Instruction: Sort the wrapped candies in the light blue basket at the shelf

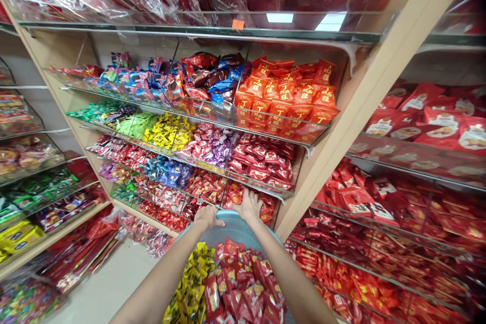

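Note:
A light blue basket is below my hands, with yellow-wrapped candies on its left side and red-wrapped candies on its right. My left hand is at the basket's far rim, thumb stretched to the right and fingers apart, with nothing seen in it. My right hand reaches over the rim to the red packets in a low shelf bin. Its fingers are spread over them, and no packet shows in its grasp.
Glass-fronted shelves hold orange-red packets, yellow candies and blue candies. A slanted wooden upright stands right of my hands. More shelves flank both sides. Bags of candy lie on the floor at left.

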A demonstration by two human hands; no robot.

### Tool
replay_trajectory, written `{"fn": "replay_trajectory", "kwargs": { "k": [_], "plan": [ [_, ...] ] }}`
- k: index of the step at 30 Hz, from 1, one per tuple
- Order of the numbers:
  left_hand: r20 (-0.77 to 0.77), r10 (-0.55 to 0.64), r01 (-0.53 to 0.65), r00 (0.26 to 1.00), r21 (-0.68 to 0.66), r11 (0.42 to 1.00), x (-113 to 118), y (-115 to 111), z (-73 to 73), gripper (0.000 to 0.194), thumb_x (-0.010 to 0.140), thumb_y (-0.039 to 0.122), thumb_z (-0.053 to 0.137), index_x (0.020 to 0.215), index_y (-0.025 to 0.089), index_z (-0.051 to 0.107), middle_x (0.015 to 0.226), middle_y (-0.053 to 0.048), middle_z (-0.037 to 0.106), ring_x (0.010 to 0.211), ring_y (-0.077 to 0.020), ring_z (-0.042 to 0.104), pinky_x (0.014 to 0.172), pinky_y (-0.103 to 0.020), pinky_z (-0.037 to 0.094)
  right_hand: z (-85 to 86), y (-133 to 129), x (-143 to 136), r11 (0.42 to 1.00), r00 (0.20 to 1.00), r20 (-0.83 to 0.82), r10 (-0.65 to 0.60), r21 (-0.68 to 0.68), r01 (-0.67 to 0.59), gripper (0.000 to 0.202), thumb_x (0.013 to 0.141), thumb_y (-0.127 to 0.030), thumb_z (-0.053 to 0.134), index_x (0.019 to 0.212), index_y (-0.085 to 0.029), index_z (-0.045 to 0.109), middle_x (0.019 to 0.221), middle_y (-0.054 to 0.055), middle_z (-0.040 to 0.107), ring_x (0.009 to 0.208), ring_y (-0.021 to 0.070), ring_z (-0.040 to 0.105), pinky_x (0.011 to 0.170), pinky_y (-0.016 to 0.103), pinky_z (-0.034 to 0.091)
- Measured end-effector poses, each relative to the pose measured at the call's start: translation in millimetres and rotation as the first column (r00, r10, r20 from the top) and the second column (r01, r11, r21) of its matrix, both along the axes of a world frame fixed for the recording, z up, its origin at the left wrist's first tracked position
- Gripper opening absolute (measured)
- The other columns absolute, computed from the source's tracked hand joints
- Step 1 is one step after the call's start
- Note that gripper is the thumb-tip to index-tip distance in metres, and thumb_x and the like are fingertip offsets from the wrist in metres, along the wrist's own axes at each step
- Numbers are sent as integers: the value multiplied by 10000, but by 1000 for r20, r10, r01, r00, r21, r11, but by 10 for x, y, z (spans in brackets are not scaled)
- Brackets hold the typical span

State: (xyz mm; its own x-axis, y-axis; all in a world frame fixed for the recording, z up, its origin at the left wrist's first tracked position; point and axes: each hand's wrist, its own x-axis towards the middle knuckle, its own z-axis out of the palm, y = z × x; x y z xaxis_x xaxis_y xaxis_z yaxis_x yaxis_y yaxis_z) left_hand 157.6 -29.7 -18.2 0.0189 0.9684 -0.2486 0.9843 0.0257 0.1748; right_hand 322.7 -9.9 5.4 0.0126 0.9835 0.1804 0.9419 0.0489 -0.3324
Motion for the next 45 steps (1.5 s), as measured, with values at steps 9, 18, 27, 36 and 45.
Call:
{"fn": "replay_trajectory", "kwargs": {
  "k": [9, 18, 27, 36, 45],
  "plan": [
    [3, 24, -24, 1000, -24, 999, 41, -53, 115, 558, 523, 621, 615, 857, 173, 597, 915, -83, 613, 868, -248, 571, 754, -335, 448, 216, -234, 90, 994, 997, -67, 40, 101, -33, 664, 715, -516, 482, 1268, -209, 282, 1141, 114, 471, 1047, 280, 397, 871, 430, 238],
    [-15, 10, -10, 1000, 11, 1000, 42, -74, 108, 445, 563, 543, 606, 840, 194, 608, 885, -79, 620, 846, -237, 580, 722, -306, 447, 58, -834, 235, 725, 736, -42, 676, -141, -674, 628, 608, -505, 626, 1136, -247, 406, 1065, 45, 495, 965, 221, 438, 807, 332, 333],
    [-33, -2, 3, 999, 29, 1000, 33, -71, 81, 431, 585, 514, 596, 852, 175, 597, 908, -90, 614, 878, -246, 573, 761, -327, 444, -282, -800, -119, 692, 686, 125, 717, -247, -678, 640, 579, -333, 713, 1130, -191, 420, 1236, 104, 417, 1096, 259, 384, 915, 404, 291],
    [-17, 19, -19, 1000, 28, 999, 46, -88, 127, 469, 561, 538, 605, 850, 169, 594, 910, -85, 615, 872, -239, 572, 757, -314, 443, -234, -864, -9, 680, 683, 46, 729, -162, -715, 620, 657, -565, 577, 1141, -199, 449, 1135, 95, 478, 1016, 262, 434, 854, 396, 346],
    [4, 49, -49, 999, -5, 999, 43, -91, 134, 516, 522, 590, 631, 840, 186, 585, 900, -61, 618, 848, -231, 578, 719, -303, 447, 182, -449, 424, 854, 851, 130, 509, 44, -518, 283, 867, -191, 314, 1104, -203, 468, 1046, 67, 539, 978, 195, 434, 849, 317, 315]
  ]
}}
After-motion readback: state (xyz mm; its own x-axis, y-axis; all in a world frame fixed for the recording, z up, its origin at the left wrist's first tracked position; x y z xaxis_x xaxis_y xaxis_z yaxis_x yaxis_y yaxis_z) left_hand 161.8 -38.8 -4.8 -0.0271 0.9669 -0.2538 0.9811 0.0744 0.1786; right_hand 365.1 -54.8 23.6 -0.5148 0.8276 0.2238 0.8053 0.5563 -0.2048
